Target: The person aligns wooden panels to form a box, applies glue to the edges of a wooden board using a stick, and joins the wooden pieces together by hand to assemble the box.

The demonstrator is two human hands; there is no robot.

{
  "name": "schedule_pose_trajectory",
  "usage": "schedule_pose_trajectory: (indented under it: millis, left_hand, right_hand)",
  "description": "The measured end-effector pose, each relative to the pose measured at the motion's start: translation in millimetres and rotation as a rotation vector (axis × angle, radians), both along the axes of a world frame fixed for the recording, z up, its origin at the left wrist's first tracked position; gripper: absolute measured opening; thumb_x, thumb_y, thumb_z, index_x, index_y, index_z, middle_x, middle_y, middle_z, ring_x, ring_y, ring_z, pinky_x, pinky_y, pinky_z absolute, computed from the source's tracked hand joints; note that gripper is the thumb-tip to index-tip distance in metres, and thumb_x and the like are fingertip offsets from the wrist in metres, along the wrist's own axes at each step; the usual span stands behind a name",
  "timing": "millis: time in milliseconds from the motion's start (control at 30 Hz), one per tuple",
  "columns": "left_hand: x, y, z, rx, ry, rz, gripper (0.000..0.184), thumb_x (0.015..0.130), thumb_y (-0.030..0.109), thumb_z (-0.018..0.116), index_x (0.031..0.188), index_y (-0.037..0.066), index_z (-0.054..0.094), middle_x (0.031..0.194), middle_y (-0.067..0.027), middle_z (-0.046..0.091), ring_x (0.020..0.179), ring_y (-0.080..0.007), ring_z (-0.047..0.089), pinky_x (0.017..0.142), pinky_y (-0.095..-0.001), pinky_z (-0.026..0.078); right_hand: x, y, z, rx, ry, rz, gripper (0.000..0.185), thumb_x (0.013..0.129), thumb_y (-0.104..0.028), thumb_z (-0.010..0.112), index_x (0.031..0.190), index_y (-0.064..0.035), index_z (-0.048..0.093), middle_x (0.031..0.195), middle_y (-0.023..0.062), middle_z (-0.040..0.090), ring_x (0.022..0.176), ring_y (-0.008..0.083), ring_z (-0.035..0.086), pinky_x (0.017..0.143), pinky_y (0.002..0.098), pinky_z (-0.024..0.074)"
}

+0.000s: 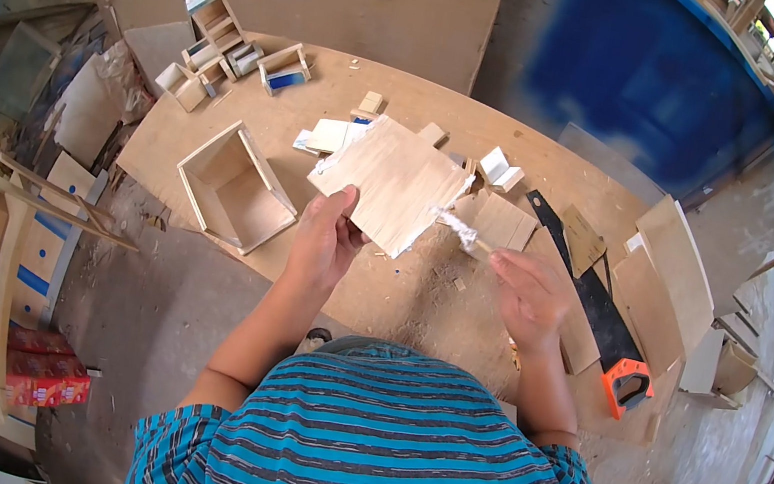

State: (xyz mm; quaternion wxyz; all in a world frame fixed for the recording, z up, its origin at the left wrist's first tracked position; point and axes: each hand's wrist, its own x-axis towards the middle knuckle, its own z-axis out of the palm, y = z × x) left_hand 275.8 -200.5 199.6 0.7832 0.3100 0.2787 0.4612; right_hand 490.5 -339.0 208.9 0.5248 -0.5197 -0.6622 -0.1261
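A thin square wooden panel (390,182) is tilted above the workbench, held at its lower left edge by my left hand (327,238). White stuff shows along some of the panel's edges. My right hand (534,301) pinches a thin stick (483,245) whose tip, coated in white, is at the panel's right edge. An open wooden box (238,188) rests on the bench to the left of my left hand. Behind and beside the panel lie small wood pieces, among them a pale block (331,136) and a flat board (496,221).
A handsaw (591,295) with an orange handle lies at the right of the workbench (327,299), near leaning boards (673,257). Small wooden boxes (285,68) stand at the back left. Red packages (42,372) sit on the left, below the bench.
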Motion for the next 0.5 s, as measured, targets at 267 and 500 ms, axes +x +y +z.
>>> schedule_pose_trajectory:
  millis: [267, 500]
  left_hand:
    - [-5.4, -4.2, 5.5, 0.034, 0.045, 0.038, 0.03, 0.091, 0.022, 0.058, 0.114, 0.003, 0.054, 0.095, -0.0062, 0.067, 0.078, -0.012, 0.067, 0.06, -0.0261, 0.055]
    - [-10.9, -5.9, -3.9, 0.269, 0.245, -0.04, 0.03, 0.092, 0.019, 0.058, 0.117, 0.002, 0.053, 0.091, -0.0028, 0.064, 0.072, -0.0069, 0.061, 0.059, -0.0229, 0.05]
  right_hand:
    - [19.0, -3.5, 8.5, 0.013, 0.042, -0.083, 0.024, 0.07, 0.011, 0.068, 0.089, -0.0037, 0.072, 0.086, 0.0103, 0.069, 0.072, 0.0224, 0.067, 0.064, 0.0281, 0.0522]
    - [17.8, -3.1, 14.9, -0.204, 0.577, -0.034, 0.009, 0.081, 0.003, 0.069, 0.09, 0.0015, 0.07, 0.084, 0.0073, 0.068, 0.071, 0.0107, 0.061, 0.064, 0.0218, 0.0473]
